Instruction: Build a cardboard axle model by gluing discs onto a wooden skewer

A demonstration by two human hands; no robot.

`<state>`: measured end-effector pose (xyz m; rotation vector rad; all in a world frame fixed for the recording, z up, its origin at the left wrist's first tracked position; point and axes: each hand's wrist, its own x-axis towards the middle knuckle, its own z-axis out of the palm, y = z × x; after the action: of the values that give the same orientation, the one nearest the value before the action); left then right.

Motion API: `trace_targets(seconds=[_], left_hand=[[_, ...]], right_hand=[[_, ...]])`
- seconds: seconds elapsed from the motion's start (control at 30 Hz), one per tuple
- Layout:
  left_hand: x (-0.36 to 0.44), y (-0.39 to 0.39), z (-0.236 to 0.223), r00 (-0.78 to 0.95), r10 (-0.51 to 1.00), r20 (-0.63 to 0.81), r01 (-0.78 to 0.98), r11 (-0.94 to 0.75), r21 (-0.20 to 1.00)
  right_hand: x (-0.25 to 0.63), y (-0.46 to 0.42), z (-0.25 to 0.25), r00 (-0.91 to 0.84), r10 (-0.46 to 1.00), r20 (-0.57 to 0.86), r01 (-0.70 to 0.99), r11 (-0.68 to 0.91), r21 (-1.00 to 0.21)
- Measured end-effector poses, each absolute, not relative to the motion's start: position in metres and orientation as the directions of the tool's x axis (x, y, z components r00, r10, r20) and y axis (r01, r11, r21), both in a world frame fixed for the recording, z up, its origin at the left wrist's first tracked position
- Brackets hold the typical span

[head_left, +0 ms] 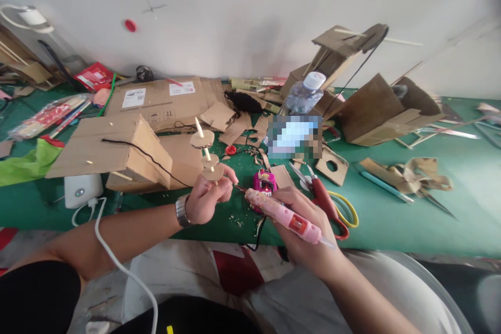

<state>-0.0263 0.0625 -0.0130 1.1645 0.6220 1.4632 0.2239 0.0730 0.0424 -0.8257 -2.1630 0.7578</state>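
Observation:
My left hand [203, 201], wearing a metal-banded watch, is closed around the lower end of a wooden stick with cardboard discs [202, 140] threaded along it. The stick stands nearly upright, leaning slightly left, with a pointed top. In my right hand [313, 250] lies a pink hot glue gun [274, 211], a clear glue stick poking out of its rear. Its dark nozzle points at my left fingertips, close to the lowest disc; whether they touch I cannot tell. Behind the glue gun sits a small magenta plastic object [263, 182]. Red-handled scissors [323, 198] lie beside my right hand.
A cardboard house-shaped box [105, 146] stands at left beside a white power bank [82, 190]. Cardboard scraps, a plastic bottle [301, 96] and a blurred patch fill the middle back. At right are a cardboard structure [376, 109], yellow ring [348, 209] and teal pen [385, 186].

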Motion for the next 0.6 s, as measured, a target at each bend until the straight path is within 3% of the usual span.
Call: trace_targets(seconds=[0.6], left_hand=[[-0.0266,0.0621,-0.0161,0.078,0.945,0.317,-0.378,-0.266,0.887]], right_hand=[[0.2256,0.0729,0.0412,-0.512,0.765,0.39,0.383,0.61,-0.694]])
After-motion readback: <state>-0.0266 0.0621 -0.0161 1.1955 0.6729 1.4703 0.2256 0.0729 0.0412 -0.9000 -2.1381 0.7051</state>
